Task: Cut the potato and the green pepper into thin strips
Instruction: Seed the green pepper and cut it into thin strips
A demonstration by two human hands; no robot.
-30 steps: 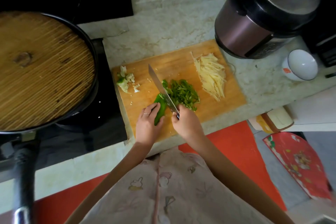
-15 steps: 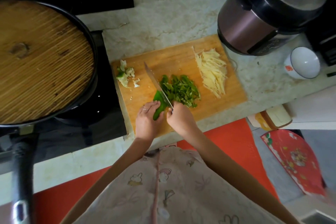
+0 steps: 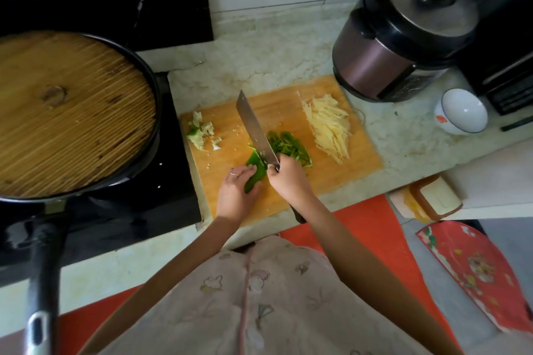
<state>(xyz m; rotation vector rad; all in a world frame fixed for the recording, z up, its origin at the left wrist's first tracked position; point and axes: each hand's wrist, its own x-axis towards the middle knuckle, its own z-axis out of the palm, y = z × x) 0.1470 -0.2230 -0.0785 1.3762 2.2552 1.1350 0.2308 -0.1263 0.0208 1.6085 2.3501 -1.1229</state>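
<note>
A wooden cutting board (image 3: 340,176) lies on the pale counter. On it a piece of green pepper (image 3: 255,168) is pinned down by my left hand (image 3: 238,192), fingers curled over its near end. My right hand (image 3: 288,179) grips the handle of a cleaver (image 3: 255,130), whose blade stands on the pepper's right edge. A heap of green pepper strips (image 3: 290,147) lies just right of the blade. Pale potato strips (image 3: 328,128) are piled at the board's right side.
Pepper core scraps (image 3: 200,131) sit at the board's left end. A black pan with a wooden lid (image 3: 72,112) stands on the stove at left. A rice cooker (image 3: 403,29) and a white bowl (image 3: 461,111) stand at right, close to the board.
The cleaver has kept chopping on the pepper, with the blade now standing more upright. My left hand stays on the pepper piece. The camera view has shifted slightly.
</note>
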